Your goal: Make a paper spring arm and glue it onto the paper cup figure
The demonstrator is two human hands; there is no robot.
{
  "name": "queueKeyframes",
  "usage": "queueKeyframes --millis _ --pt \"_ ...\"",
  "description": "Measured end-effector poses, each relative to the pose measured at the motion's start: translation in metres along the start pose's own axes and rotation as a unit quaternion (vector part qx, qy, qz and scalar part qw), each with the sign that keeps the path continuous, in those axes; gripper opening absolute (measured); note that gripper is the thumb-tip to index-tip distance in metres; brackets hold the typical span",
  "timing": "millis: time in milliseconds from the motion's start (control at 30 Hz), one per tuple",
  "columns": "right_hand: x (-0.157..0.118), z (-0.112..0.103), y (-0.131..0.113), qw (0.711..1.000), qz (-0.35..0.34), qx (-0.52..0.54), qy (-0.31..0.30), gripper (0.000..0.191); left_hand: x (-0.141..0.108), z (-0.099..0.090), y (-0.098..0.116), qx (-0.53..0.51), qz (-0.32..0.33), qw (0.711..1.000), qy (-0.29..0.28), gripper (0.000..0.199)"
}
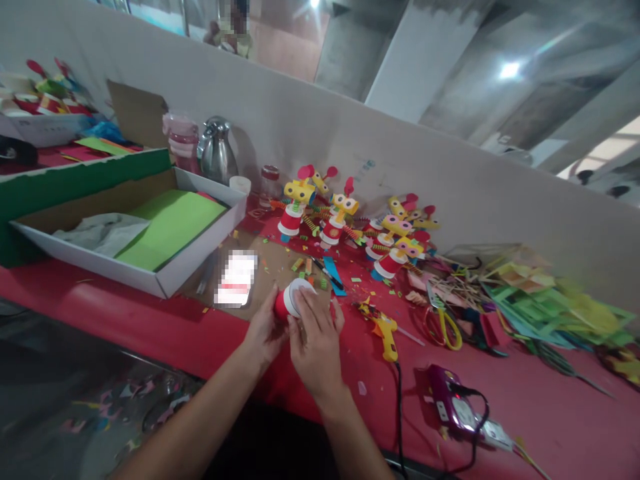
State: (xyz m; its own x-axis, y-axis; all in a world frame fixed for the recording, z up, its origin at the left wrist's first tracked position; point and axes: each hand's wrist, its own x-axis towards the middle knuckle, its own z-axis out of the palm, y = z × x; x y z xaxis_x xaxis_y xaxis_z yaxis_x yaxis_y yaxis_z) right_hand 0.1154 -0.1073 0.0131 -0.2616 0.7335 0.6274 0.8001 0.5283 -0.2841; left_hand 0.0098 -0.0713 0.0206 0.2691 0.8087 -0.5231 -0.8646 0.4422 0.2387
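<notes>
A red and white paper cup [286, 301] is held over the near part of the table. Wrapped round its red side is my left hand [267, 330]. From the right, my right hand [316, 340] presses its fingers on the cup's white end. Just left of the hands lies a phone [236, 279] with a lit screen. Small paper figures on cups [337, 230] stand behind the hands, and a blue paper strip [334, 275] and a pen [327, 273] lie beyond the right hand.
At left sits a white box [193, 257] with green paper. A yellow glue gun [387, 337], yellow-handled scissors [444, 327] and a purple power device [453, 403] with cords lie to the right. Paper scraps [545, 300], a steel jug [219, 153] and the wall [300, 120] are farther back.
</notes>
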Motion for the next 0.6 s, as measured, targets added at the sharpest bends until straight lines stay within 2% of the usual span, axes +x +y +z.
queueKeyframes --millis 67,167,267,367,500,600 --pt "-0.003 0.001 0.001 1.000 0.013 -0.003 0.000 0.055 0.001 -0.005 -0.003 0.011 0.005 1.000 -0.018 0.039" --pt "-0.009 0.000 0.005 1.000 0.028 -0.004 0.003 0.057 0.002 -0.019 -0.008 0.052 0.052 0.996 -0.055 0.037" --pt "-0.016 -0.006 0.012 0.999 0.041 0.011 0.006 0.052 0.001 -0.036 -0.010 0.154 0.071 0.977 -0.128 0.042" --pt "-0.021 -0.014 0.019 0.998 0.046 0.041 0.010 0.048 0.001 -0.046 -0.008 0.297 0.119 0.929 -0.186 0.054" --pt "-0.023 -0.018 0.028 0.999 -0.016 0.037 -0.024 0.045 0.007 -0.041 -0.001 0.473 0.212 0.832 -0.199 0.066" --pt "-0.021 -0.014 0.033 1.000 -0.016 0.013 0.001 0.046 0.015 -0.036 0.004 0.534 0.259 0.782 -0.192 0.066"
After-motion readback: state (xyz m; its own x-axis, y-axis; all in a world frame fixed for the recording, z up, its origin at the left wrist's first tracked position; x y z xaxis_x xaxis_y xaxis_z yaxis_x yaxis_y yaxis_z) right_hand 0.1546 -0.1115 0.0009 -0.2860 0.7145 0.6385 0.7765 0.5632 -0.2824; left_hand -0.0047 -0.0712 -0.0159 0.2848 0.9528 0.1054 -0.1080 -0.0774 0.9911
